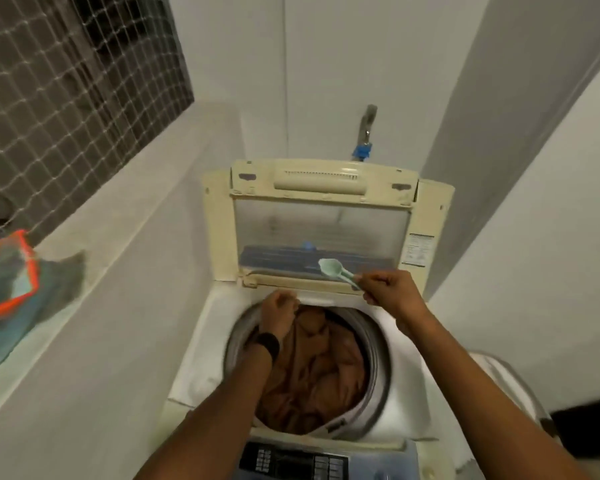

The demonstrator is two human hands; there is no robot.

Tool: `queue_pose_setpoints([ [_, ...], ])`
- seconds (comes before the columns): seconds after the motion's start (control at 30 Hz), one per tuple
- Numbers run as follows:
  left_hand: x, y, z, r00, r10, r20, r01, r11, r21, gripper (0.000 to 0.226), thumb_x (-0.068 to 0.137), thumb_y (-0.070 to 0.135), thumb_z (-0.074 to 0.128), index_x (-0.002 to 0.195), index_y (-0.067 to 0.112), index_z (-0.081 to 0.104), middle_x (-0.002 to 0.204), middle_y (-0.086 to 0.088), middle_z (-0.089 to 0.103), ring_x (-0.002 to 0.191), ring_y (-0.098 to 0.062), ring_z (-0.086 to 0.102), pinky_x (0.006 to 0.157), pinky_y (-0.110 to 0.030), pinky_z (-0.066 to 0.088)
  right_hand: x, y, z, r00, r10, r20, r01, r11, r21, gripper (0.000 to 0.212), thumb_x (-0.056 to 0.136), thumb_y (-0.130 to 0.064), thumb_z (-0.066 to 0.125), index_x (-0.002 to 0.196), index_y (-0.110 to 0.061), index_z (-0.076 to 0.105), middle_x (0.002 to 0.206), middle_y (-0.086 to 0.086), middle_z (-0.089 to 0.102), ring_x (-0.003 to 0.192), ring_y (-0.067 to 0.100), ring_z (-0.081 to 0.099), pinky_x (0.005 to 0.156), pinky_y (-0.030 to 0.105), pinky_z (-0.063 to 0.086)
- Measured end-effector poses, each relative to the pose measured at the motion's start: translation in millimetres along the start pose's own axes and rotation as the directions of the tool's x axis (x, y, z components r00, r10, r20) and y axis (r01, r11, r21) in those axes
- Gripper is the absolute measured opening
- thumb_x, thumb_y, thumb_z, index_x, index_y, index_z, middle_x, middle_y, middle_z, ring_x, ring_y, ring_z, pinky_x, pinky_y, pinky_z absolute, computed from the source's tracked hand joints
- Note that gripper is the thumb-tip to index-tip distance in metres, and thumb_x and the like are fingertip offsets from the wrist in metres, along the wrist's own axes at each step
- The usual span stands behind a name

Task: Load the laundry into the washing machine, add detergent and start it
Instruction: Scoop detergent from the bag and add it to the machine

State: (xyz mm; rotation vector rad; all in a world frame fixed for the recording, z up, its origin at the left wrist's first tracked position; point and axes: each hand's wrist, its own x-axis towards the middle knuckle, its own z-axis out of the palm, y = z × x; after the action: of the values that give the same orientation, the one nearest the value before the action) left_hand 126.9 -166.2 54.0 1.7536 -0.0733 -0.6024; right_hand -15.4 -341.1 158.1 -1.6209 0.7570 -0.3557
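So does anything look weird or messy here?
Nothing looks spilled or broken. The washing machine's lid looks old: its plastic has yellowed, with dark scuffs near its top corners. On the ledge at the left, a blue and orange cloth lies crumpled. The laundry sits inside the drum.

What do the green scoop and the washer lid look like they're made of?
Scoop: probably plastic, pale mint, smooth, moulded in one piece. Lid: yellowed cream plastic frame, it seems, around a cloudy see-through window; plastic or glass, unclear.
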Motion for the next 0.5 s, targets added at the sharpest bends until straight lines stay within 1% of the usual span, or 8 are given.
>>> queue_pose_setpoints([
  [0.1, 24, -34, 27, 0.982, -0.177, 0.062, 0.179, 0.984, -0.014, 0.014, 0.099, 0.020, 0.060, 0.098, 0.010, 0.071, 0.101, -0.014, 0.076, 0.093, -0.029, 0.072, 0.086, -0.043, 0.061, -6, 27, -7, 0.996, 0.077, -0.035, -0.076, 0.997, 0.017, 0.007, 0.092, -0.009, 0.074, 0.092, -0.009, 0.082, 0.064, 0.006, 0.068, 0.057, 0.012, 0.054, 0.059, 0.022, 0.051],
  [0.17, 52, -63, 43, 0.962, -0.256, 0.099, 0.256, 0.967, 0.015, 0.012, 0.100, 0.021, 0.057, 0.097, 0.016, 0.068, 0.111, -0.016, 0.075, 0.099, -0.034, 0.072, 0.092, -0.049, 0.060, -5, 43, -9, 0.992, 0.116, -0.051, -0.115, 0.993, 0.018, 0.008, 0.092, -0.009, 0.074, 0.090, -0.011, 0.082, 0.069, 0.007, 0.070, 0.056, 0.011, 0.055, 0.061, 0.024, 0.052],
  [0.23, 64, -78, 58, 0.943, -0.314, 0.106, 0.318, 0.948, -0.023, 0.017, 0.101, 0.022, 0.055, 0.104, 0.013, 0.069, 0.115, -0.013, 0.073, 0.102, -0.033, 0.071, 0.096, -0.049, 0.058, -4, 57, -9, 0.986, 0.148, -0.077, -0.147, 0.989, 0.030, 0.008, 0.092, -0.008, 0.074, 0.090, -0.010, 0.081, 0.071, 0.007, 0.072, 0.055, 0.010, 0.055, 0.061, 0.023, 0.051],
  [0.3, 63, -75, 70, 0.922, -0.369, 0.114, 0.382, 0.916, -0.120, 0.024, 0.102, 0.018, 0.054, 0.103, 0.001, 0.071, 0.104, -0.010, 0.071, 0.092, -0.025, 0.068, 0.090, -0.042, 0.058, -6, 66, -8, 0.981, 0.172, -0.093, -0.169, 0.985, 0.047, 0.007, 0.092, -0.007, 0.074, 0.091, -0.009, 0.081, 0.073, 0.007, 0.072, 0.053, 0.008, 0.055, 0.058, 0.020, 0.051],
  [0.37, 61, -69, 78, 0.897, -0.422, 0.136, 0.443, 0.858, -0.261, 0.029, 0.104, 0.011, 0.051, 0.084, -0.006, 0.064, 0.079, -0.008, 0.062, 0.072, -0.014, 0.061, 0.073, -0.031, 0.059, -9, 71, -4, 0.979, 0.179, -0.097, -0.174, 0.983, 0.060, 0.007, 0.092, -0.007, 0.074, 0.091, -0.007, 0.081, 0.072, 0.007, 0.072, 0.051, 0.006, 0.056, 0.057, 0.018, 0.051],
  [0.4, 61, -68, 81, 0.885, -0.448, 0.131, 0.466, 0.833, -0.299, 0.031, 0.104, 0.009, 0.048, 0.075, 0.000, 0.056, 0.069, -0.006, 0.056, 0.062, -0.011, 0.056, 0.063, -0.025, 0.056, -10, 71, -3, 0.980, 0.178, -0.092, -0.172, 0.983, 0.070, 0.007, 0.092, -0.007, 0.073, 0.091, -0.007, 0.080, 0.071, 0.007, 0.072, 0.051, 0.005, 0.056, 0.057, 0.017, 0.051],
  [0.43, 62, -66, 82, 0.885, -0.447, 0.129, 0.465, 0.837, -0.290, 0.032, 0.105, 0.009, 0.046, 0.074, 0.009, 0.051, 0.066, -0.003, 0.054, 0.058, -0.012, 0.053, 0.058, -0.022, 0.053, -10, 71, -1, 0.980, 0.179, -0.086, -0.172, 0.982, 0.082, 0.008, 0.092, -0.007, 0.073, 0.091, -0.008, 0.080, 0.071, 0.006, 0.073, 0.051, 0.004, 0.057, 0.057, 0.017, 0.052],
  [0.5, 54, -56, 84, 0.882, -0.441, 0.163, 0.469, 0.801, -0.371, 0.028, 0.108, 0.012, 0.042, 0.082, 0.016, 0.050, 0.078, 0.000, 0.057, 0.067, -0.012, 0.058, 0.063, -0.023, 0.054, -8, 71, 2, 0.981, 0.180, -0.073, -0.174, 0.981, 0.085, 0.010, 0.093, -0.007, 0.072, 0.089, -0.012, 0.080, 0.072, 0.004, 0.074, 0.053, 0.004, 0.059, 0.057, 0.017, 0.054],
])
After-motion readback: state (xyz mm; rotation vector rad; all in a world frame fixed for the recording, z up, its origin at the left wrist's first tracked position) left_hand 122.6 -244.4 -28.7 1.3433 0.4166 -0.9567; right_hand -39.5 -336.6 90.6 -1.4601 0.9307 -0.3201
